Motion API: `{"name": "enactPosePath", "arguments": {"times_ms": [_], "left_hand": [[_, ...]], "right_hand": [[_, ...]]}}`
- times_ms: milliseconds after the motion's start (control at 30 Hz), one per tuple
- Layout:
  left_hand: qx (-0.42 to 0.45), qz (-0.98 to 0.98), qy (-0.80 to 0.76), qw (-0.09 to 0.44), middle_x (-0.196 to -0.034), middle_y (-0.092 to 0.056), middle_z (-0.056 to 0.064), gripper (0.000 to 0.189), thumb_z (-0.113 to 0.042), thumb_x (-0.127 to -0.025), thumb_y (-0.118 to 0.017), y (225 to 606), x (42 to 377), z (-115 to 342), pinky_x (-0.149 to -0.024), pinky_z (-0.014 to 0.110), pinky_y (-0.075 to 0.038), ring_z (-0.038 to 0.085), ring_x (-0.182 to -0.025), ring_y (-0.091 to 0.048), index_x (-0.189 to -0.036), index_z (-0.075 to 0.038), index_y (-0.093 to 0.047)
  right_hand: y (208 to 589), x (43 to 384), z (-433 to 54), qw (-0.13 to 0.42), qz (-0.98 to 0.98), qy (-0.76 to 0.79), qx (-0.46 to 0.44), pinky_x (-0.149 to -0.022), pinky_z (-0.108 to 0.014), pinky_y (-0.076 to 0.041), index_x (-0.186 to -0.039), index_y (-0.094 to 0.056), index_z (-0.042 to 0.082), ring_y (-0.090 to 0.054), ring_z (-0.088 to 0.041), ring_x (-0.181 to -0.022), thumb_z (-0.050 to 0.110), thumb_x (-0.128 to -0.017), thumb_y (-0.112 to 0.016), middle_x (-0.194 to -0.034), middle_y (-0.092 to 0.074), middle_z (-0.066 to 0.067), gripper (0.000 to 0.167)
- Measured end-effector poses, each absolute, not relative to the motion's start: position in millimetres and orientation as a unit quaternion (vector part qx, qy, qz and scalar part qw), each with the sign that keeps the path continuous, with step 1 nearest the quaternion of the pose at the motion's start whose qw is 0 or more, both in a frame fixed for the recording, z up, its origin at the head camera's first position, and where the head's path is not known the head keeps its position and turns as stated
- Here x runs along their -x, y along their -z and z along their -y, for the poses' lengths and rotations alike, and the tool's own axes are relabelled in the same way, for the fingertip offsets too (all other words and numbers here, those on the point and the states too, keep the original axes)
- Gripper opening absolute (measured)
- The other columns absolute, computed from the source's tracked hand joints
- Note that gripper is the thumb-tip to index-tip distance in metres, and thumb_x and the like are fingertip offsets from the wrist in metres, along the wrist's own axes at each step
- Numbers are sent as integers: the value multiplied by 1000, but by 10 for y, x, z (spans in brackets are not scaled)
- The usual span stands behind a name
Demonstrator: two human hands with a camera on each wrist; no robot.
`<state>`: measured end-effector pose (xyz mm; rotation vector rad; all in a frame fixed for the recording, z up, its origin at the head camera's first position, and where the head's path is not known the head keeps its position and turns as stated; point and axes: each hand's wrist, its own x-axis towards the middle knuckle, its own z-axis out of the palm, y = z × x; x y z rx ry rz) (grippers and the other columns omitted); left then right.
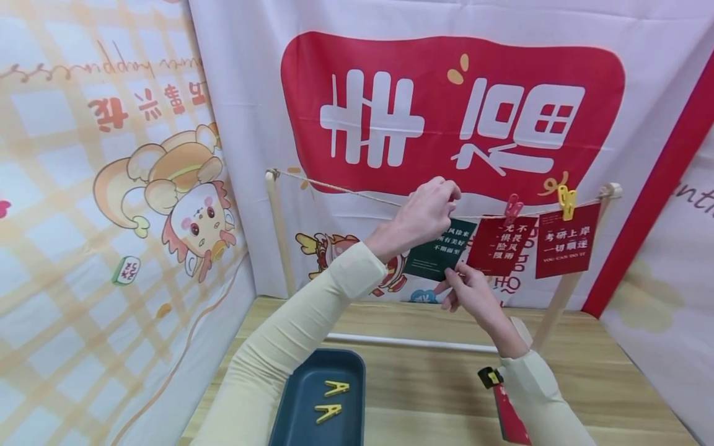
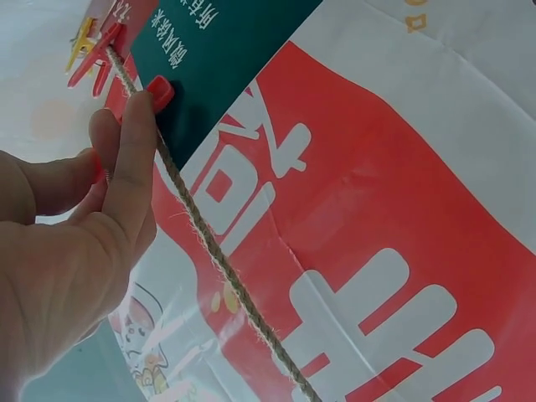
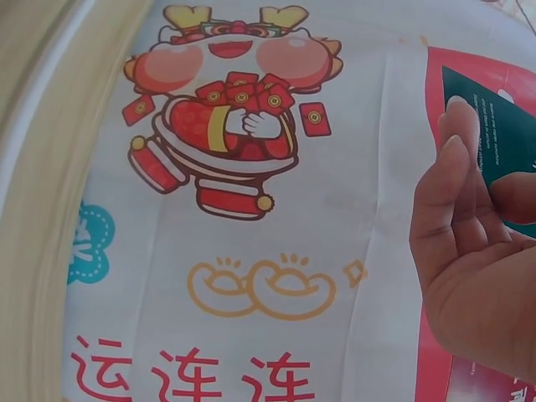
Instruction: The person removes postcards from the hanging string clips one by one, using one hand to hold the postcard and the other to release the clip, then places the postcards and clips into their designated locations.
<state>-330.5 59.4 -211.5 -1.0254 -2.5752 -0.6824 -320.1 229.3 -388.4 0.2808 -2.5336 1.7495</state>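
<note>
A dark green card with white print hangs at the rope. My left hand is at the card's top edge, its fingers pinching a small red clothespin, mostly hidden by the fingers in the left wrist view. Lower down, my right hand pinches the green card by its lower corner between thumb and fingers; the right wrist view shows the thumb on the card. Beside it hangs a red card under a red clothespin. Farther right, a yellow clothespin holds another red card.
The rope spans two wooden posts, with a white bar low between them. A dark blue tray holds two yellow clothespins. Near my right forearm lies a red item with a black piece. Printed cloth hangs behind.
</note>
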Motion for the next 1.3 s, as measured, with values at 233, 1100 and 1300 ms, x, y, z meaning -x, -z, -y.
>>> {"name": "enactPosePath", "arguments": {"times_ms": [233, 1100, 1300], "left_hand": [[379, 879, 236, 168, -116, -59, 2, 34, -20, -93, -66, 2140, 3310, -590, -83, 13, -52, 8, -94, -56, -124, -10, -57], [445, 820, 243, 266, -105, -67, 1, 15, -22, -94, -64, 2064, 3408, -607, -85, 12, -50, 7, -89, -60, -105, -12, -69], [442, 814, 264, 269, -106, -68, 2, 17, -22, -95, -63, 2038, 3429, -594, -88, 12, -49, 9, -92, -62, -106, -10, -69]], "right_hand": [[3906, 3185, -2291, 26, 820, -564, -95, -64, -32, -59, -113, -51, 4, -69, -35, -67, 41, -103, -47, -101, -72, -20, 39], [3976, 3116, -2320, 17, 816, -568, -104, -61, -35, -59, -114, -54, 3, -67, -31, -64, 37, -102, -51, -90, -71, -19, 36], [3995, 3119, -2333, 18, 815, -569, -110, -60, -35, -59, -113, -55, 3, -67, -29, -63, 37, -102, -51, -89, -72, -18, 36]]}}
